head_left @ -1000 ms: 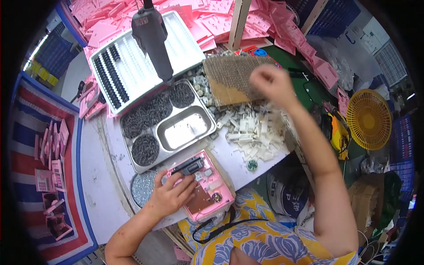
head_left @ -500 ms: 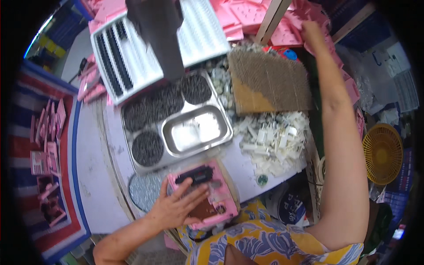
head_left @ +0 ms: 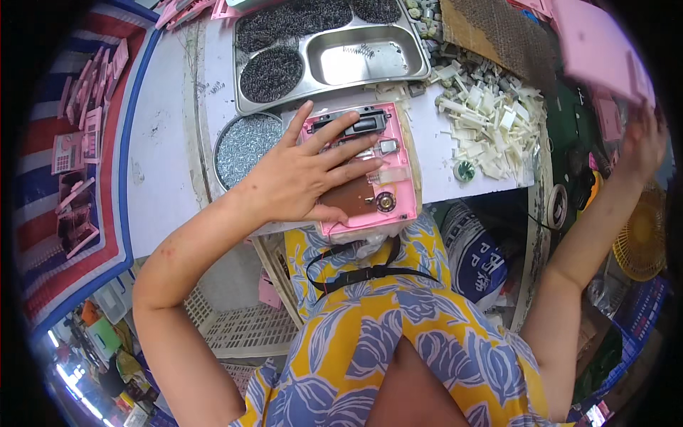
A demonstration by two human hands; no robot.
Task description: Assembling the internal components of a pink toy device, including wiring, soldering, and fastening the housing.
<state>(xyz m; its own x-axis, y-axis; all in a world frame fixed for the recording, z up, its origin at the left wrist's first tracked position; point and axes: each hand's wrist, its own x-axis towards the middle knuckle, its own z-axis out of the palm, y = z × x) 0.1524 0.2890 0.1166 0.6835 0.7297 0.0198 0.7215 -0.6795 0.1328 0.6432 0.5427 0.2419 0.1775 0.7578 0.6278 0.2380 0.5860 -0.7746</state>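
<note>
Because the parts inside the pink case [head_left: 403, 160] are loose enough in look to shift, the left hand [head_left: 302, 178] lies flat across it, fingers spread, presumably to steady it. Pink case: one, open side up, at the near edge of the white table [head_left: 167, 153], directly in front of the body, where both arms can reach; inside, a black part [head_left: 366, 124] along the far side and a brown board [head_left: 348, 201] partly under the palm. Right hand [head_left: 644, 142]: out at the far right, well apart from the case, pinching the lower corner of a pink panel [head_left: 597, 50]; motion blur hides the exact finger placement. The panel is tilted and aloft, probably gripped at its edge because it is broad and thin. Metal tray [head_left: 366, 70]: just beyond the case, its compartments seemingly serving to sort dark springs [head_left: 270, 77], a few lying in the shiny basin. Screws [head_left: 249, 146]: small, silvery, in a round dish left of the case, likely so that they cannot roll. White plastic pieces [head_left: 494, 132]: heaped at right, beside a cardboard sheet [head_left: 501, 35], apparently grouped by kind for easy picking.
</note>
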